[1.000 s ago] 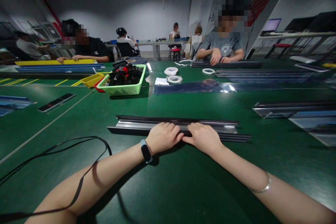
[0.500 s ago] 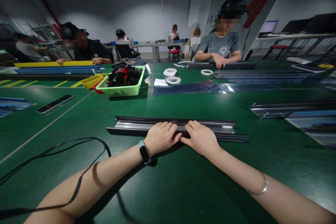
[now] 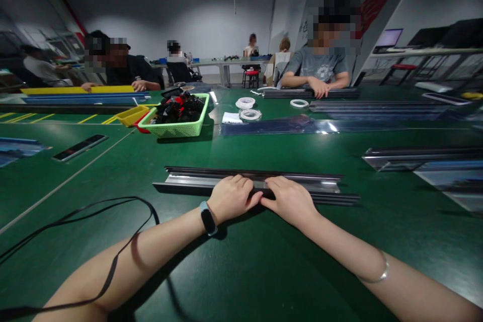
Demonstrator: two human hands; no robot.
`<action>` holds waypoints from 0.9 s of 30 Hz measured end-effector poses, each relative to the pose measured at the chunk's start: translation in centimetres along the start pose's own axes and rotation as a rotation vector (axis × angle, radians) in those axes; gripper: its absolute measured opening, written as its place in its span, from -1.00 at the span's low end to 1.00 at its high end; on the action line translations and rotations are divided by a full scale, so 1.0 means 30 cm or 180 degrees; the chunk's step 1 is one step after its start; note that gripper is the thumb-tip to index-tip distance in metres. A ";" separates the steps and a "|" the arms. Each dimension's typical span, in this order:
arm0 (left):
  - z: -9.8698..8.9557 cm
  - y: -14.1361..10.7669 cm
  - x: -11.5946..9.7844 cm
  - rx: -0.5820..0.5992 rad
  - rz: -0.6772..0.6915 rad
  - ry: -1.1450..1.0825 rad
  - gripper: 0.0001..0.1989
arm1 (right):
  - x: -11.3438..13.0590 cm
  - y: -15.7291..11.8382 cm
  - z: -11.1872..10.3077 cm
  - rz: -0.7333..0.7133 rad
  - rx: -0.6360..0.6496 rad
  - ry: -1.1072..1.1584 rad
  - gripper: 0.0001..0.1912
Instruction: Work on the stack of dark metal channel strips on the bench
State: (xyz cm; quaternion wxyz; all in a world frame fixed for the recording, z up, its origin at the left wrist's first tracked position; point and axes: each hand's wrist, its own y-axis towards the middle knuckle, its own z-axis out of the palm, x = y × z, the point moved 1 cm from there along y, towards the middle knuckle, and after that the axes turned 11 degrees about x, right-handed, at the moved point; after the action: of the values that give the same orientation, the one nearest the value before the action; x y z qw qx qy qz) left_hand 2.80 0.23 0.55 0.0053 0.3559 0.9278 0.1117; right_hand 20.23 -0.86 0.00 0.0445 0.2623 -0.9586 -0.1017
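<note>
A long black channel profile (image 3: pixel 192 188) with a shiny silvery inside lies crosswise on the green table (image 3: pixel 241 271) in front of me. My left hand (image 3: pixel 233 196) is closed over its near wall, left of the middle, fingers reaching into the channel and thumb on the near side. Just to the right, my right hand (image 3: pixel 289 198) grips the same wall in the same way. The two thumb tips nearly meet. What the fingertips press inside the channel is hidden.
A green basket (image 3: pixel 177 131) of black and red parts stands beyond, beside a yellow tray (image 3: pixel 132 116). Tape rolls (image 3: pixel 250 114) and a clear plastic sheet (image 3: pixel 271 127) lie further back. More profiles (image 3: pixel 433 153) are at right, a phone (image 3: pixel 80 148) at left. Two co-workers sit opposite.
My right hand has shifted very slightly, its fingers still over the near wall. My left hand and the profile look almost unmoved. The co-worker at right has slid a profile slightly left.
</note>
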 end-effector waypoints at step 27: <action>-0.024 0.005 -0.009 0.0102 -0.0058 0.0002 -0.60 | -0.008 0.012 -0.019 0.0072 0.0171 -0.0024 -0.61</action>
State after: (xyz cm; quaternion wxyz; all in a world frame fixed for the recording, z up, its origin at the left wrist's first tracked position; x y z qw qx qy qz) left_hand 3.03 0.00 1.28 0.0004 0.3474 0.9327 0.0969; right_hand 20.33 -0.54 0.62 0.0350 0.2522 -0.9640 -0.0764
